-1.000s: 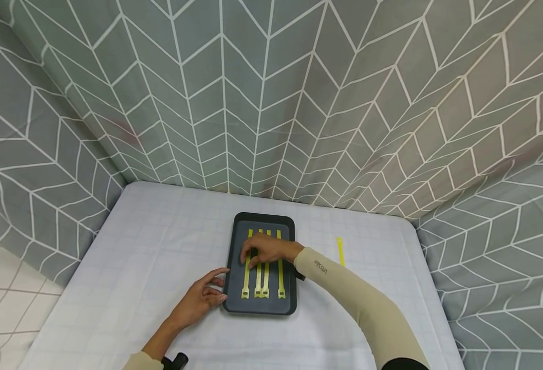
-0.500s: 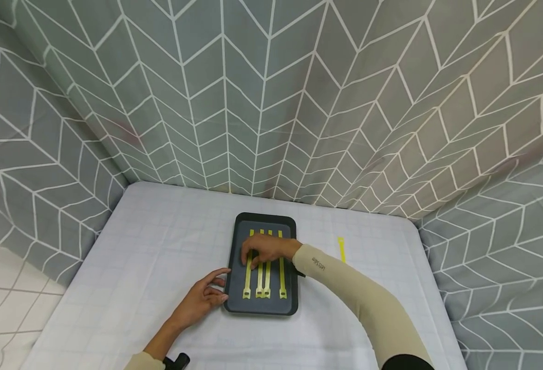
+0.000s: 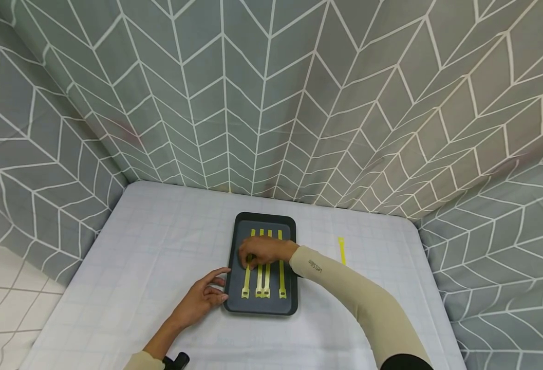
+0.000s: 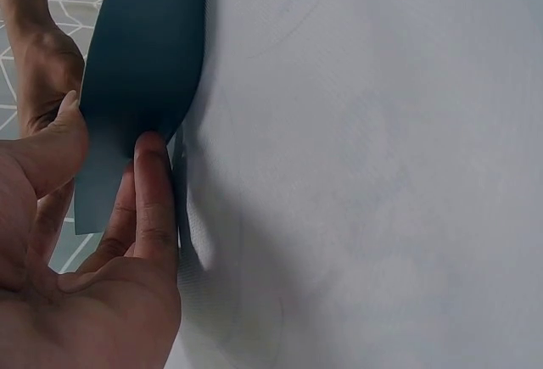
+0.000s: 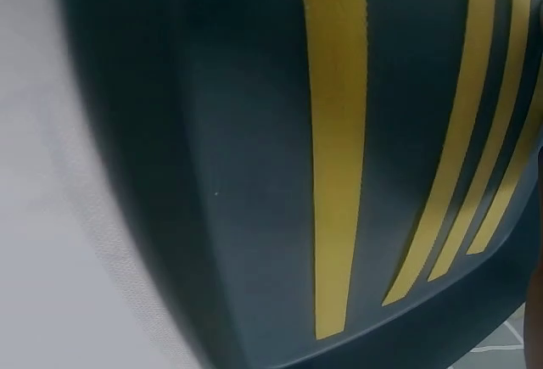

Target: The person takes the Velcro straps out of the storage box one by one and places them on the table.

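A dark grey tray (image 3: pixel 271 306) holds several yellow hook-and-loop cable ties laid lengthwise side by side. My right hand (image 3: pixel 264 250) reaches over the tray from the right, and its fingers pinch the leftmost cable tie (image 3: pixel 246 282), which slants slightly. The hand covers the middle of the other ties (image 3: pixel 282 282). In the right wrist view, cable ties (image 5: pixel 339 157) lie flat on the tray floor, with my fingers mostly out of frame. My left hand (image 3: pixel 201 302) touches the tray's left edge with thumb and fingertips. The left wrist view shows its fingers (image 4: pixel 154 208) against the tray wall (image 4: pixel 144 47).
One more yellow cable tie (image 3: pixel 342 251) lies on the white tablecloth (image 3: pixel 169 231) right of the tray, beyond my right forearm. Grey patterned curtains (image 3: pixel 262 103) hang behind the table and at both sides. Floor tiles (image 3: pixel 7 298) show at the lower left.
My right hand has shifted slightly left and its fingers have drawn closer together on the leftmost cable tie, whose near end has moved a little left. My left hand stays at the tray edge.
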The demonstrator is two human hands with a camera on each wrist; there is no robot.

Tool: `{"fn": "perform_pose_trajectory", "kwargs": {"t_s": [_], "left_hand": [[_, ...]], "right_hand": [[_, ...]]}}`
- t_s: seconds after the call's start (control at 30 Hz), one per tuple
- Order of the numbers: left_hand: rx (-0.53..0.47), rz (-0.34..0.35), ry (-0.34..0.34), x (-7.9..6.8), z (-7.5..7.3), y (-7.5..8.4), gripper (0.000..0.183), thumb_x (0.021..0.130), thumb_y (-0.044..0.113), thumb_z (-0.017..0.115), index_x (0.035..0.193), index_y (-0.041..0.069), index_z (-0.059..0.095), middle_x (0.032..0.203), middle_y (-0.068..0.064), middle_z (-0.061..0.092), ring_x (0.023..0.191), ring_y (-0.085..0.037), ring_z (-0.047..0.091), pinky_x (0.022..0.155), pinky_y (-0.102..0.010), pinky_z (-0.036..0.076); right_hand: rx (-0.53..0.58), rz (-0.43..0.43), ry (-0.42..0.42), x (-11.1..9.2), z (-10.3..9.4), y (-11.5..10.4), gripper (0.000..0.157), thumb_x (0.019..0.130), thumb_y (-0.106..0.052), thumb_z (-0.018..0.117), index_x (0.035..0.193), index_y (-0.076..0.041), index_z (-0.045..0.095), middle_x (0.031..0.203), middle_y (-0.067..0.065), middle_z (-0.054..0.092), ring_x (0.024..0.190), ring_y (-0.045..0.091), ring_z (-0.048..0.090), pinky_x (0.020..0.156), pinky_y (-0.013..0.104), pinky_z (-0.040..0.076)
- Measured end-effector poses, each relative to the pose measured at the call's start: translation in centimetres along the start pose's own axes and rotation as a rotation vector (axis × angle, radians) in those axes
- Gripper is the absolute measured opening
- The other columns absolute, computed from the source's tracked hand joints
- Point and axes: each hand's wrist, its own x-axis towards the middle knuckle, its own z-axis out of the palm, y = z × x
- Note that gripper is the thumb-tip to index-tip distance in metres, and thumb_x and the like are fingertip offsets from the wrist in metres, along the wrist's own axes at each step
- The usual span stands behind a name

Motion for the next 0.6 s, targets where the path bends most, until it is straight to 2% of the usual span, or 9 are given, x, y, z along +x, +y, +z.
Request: {"fn": "perform_pose_trajectory", "kwargs": {"t_s": [0.3, 0.47, 0.6], "left_hand": [[0.000, -0.003, 0.002, -0.09, 0.08, 0.27, 0.066, 0.093, 0.008, 0.071, 0.152, 0.010, 0.041, 0.128, -0.026, 0.050, 0.102, -0.026, 0.065, 0.078, -0.024, 0.055], [0.009, 0.012, 0.005, -0.04, 0.10, 0.13, 0.066, 0.092, 0.007, 0.071, 0.151, 0.009, 0.041, 0.127, -0.026, 0.050, 0.101, -0.025, 0.066, 0.078, -0.024, 0.055], [0.015, 0.017, 0.008, -0.03, 0.10, 0.04, 0.067, 0.092, 0.007, 0.072, 0.151, 0.009, 0.041, 0.127, -0.026, 0.050, 0.100, -0.024, 0.066, 0.078, -0.024, 0.055]], "right_hand": [[-0.009, -0.007, 0.006, -0.12, 0.11, -0.16, 0.002, 0.092, -0.022, 0.075, 0.093, -0.022, 0.073, 0.099, -0.010, 0.067, 0.098, 0.006, 0.056, 0.085, 0.019, 0.046], [0.006, -0.007, 0.038, -0.34, 0.02, -0.13, 0.006, 0.092, -0.019, 0.074, 0.089, -0.022, 0.071, 0.096, -0.009, 0.067, 0.095, 0.004, 0.057, 0.085, 0.018, 0.046], [0.017, -0.020, 0.085, -0.39, -0.31, -0.08, 0.003, 0.091, -0.020, 0.075, 0.091, -0.021, 0.073, 0.096, -0.008, 0.068, 0.095, 0.006, 0.059, 0.086, 0.018, 0.046]]}}
